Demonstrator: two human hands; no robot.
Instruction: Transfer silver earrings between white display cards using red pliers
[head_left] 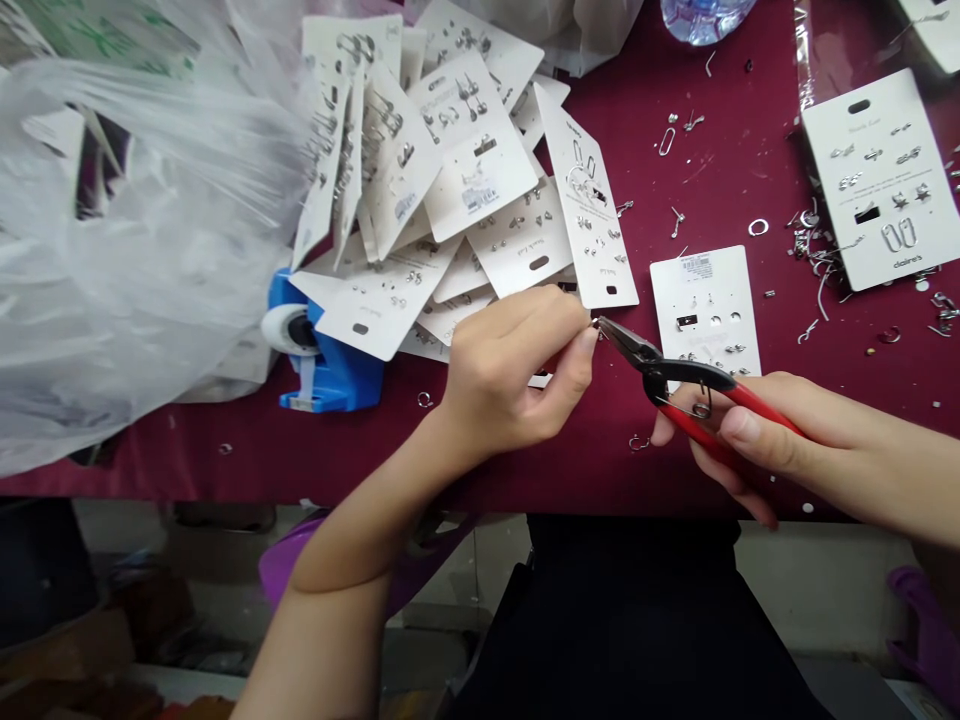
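Near the front edge of the bench (559, 487), red-handled pliers (654, 382) gripped by the right hand (784, 450) are slanted forward-left to a metal bit (596, 322) pinched by the left hand (517, 368).

The tabletop (420, 460) is plain maroon; the earring cards (510, 185) piled on the far side are white with grey print and silver-coloured earrings (469, 95). The pliers (654, 375) have red handles, black shoulders and dark grey metal tips. At the left, the tape dispenser (341, 368) is bright blue with a whitish roll (281, 328), and the plastic bag (150, 270) is a translucent milky white, with green print (124, 35) showing on the far side.
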